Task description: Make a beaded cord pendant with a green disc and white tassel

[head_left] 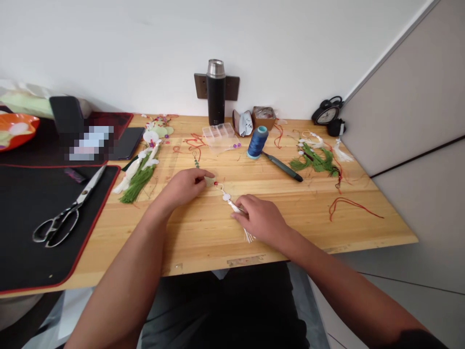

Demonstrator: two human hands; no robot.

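A beaded pendant with a white tassel (pixel 236 208) lies on the wooden table (pixel 203 242) between my hands. My left hand (pixel 187 186) has its fingers closed on the pale flat piece (pixel 209 181) at the pendant's upper end, beside a small red bead (pixel 215 183). Green beads (pixel 196 163) on a cord stretch away beyond that hand. The fingers of my right hand (pixel 259 215) are closed around the white tassel, whose fringe shows below them. A pale round bead (pixel 226 197) sits on the cord just above the tassel.
Scissors (pixel 69 213) lie on a black mat at left, near green and white tassels (pixel 140 177). Behind stand a black flask (pixel 216 94), a blue thread spool (pixel 257 142) and a clear bead box (pixel 220 137). A dark pen-like tool (pixel 283 167) and more green tassels (pixel 317 157) are at right.
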